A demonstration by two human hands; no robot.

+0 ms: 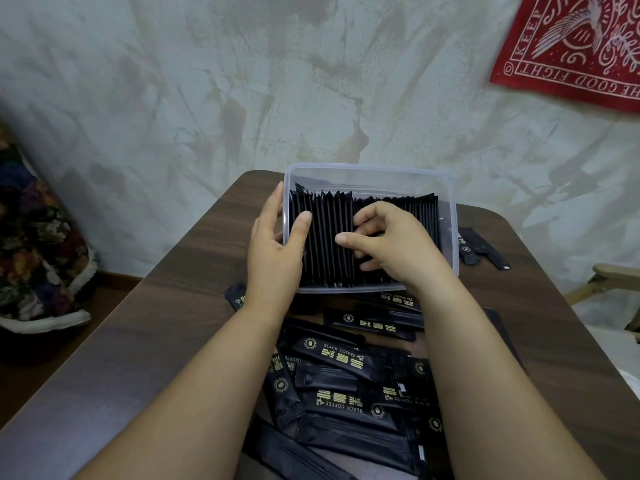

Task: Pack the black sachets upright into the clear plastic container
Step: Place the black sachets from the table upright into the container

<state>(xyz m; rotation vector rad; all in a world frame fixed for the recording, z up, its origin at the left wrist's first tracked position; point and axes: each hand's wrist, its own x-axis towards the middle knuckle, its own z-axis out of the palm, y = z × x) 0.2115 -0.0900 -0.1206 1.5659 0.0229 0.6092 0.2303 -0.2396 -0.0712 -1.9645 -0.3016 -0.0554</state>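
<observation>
Sachets [325, 237] stood upright, filling most of the clear container [367, 167].
Left hand [273, 251] gripped its wall, right hand [391, 244] pinched packed sachets; loose pile [346, 403] lay on bench [138, 341], lower centre.

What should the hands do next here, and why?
Probably the right hand, its fingers curled in among the upright black sachets, should squeeze them tighter to open a slot. The left hand grips the left wall of the clear plastic container, and many loose black sachets lie on the brown wooden table.
</observation>
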